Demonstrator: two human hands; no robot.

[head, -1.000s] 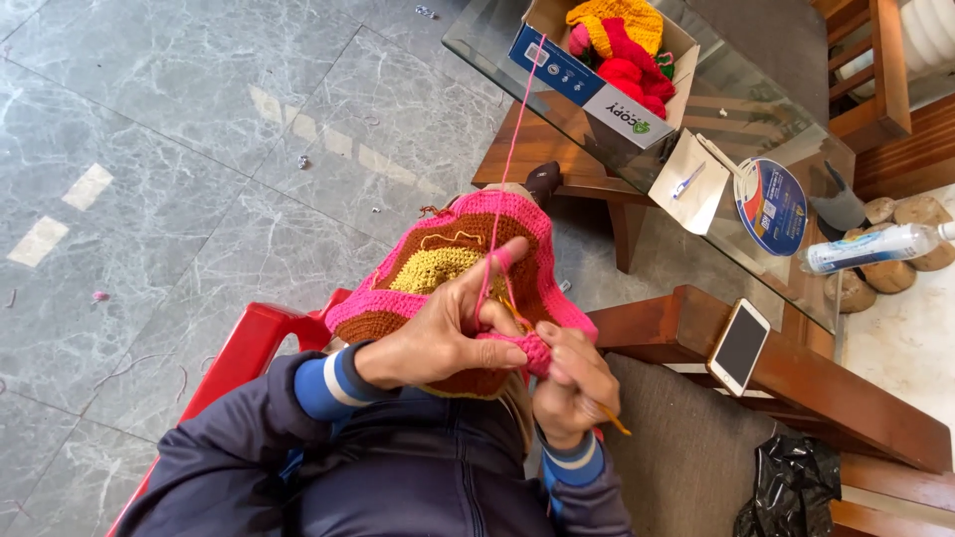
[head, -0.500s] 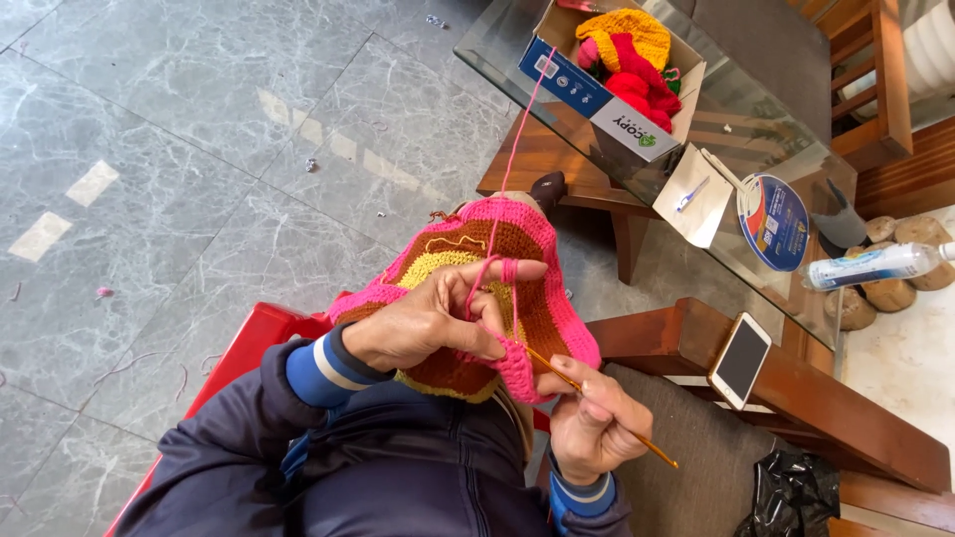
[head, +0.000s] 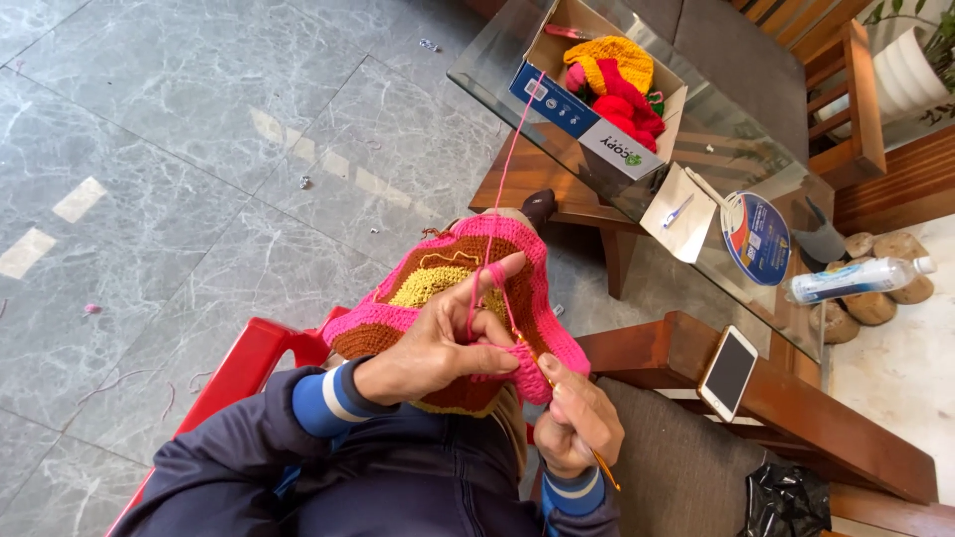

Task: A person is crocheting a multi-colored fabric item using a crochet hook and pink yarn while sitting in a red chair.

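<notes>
The left hand (head: 438, 343) pinches the crocheted piece (head: 448, 298) on the lap, pink yarn (head: 507, 159) looped over its forefinger. The right hand (head: 577, 423), just beside the pink edge, grips a crochet hook (head: 602, 465). The yarn runs up to a cardboard box (head: 597, 94) on the glass table (head: 716, 129).

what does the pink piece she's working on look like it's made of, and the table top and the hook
The crocheted piece looks like soft matte yarn: looped stitches in pink, brown and yellow bands. The table top seems to be clear glass, since the wooden frame shows through it. The crochet hook in the right hand is glossy orange, possibly plastic or coated metal.
</notes>
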